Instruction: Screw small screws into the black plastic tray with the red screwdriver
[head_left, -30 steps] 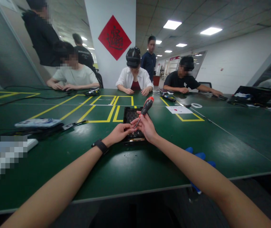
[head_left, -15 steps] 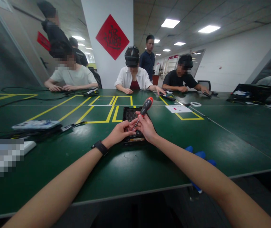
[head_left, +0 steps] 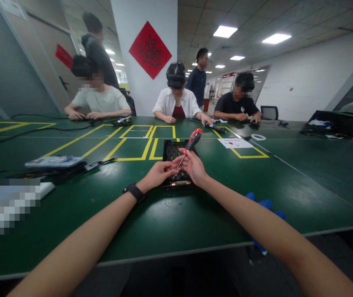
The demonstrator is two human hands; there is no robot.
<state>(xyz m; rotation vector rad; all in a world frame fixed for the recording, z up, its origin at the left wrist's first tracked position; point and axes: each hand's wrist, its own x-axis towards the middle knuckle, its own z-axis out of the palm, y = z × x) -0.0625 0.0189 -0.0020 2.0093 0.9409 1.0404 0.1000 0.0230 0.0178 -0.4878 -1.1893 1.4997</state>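
In my right hand (head_left: 196, 168) is a screwdriver (head_left: 194, 139) with a red and dark grey handle, tilted so that its handle points up and right. Its thin metal shaft slants down and left to the fingertips of my left hand (head_left: 159, 175). Those left fingers are pinched together around the tip; whatever lies between them is too small to make out. Beneath both hands sits a black open device casing (head_left: 170, 149) on the green table, partly covered by them. A pale strip shows at its near edge.
Blue-handled tools (head_left: 264, 204) lie by my right forearm. To the left are a light blue box (head_left: 54, 162) and black cables. A paper sheet (head_left: 235, 143) and a white tape roll (head_left: 258, 137) lie farther right. Several people are across the table (head_left: 151, 231).
The view has shifted slightly, so the scene sits a little farther right. My right hand still holds the screwdriver, its tip at my left fingers. A person standing behind has turned.
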